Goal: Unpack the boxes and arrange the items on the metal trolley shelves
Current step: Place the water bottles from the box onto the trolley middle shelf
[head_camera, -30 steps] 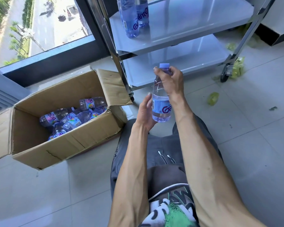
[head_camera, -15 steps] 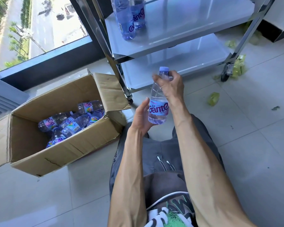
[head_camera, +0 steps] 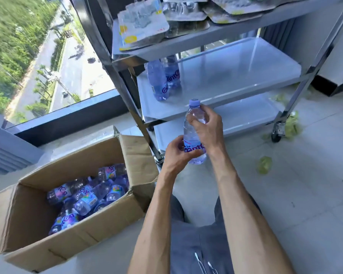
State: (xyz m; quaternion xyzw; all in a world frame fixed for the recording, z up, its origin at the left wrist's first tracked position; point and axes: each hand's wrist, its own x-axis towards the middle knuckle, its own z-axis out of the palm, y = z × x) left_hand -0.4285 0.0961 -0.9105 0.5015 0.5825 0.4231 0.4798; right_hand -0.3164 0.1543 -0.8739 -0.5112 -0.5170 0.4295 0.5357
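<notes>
Both hands now grip the water bottle [head_camera: 194, 135]: the left hand [head_camera: 178, 151] has closed round its label, the right hand [head_camera: 208, 126] holds the shoulder. It hangs before the trolley [head_camera: 236, 76], probably bound for the middle shelf.

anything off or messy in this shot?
Yes: crumpled green plastic scraps litter the floor right of the trolley, some bunched at its caster. Bottles in the cardboard box lie jumbled. The held bottle looks intact, nothing spilled.
</notes>
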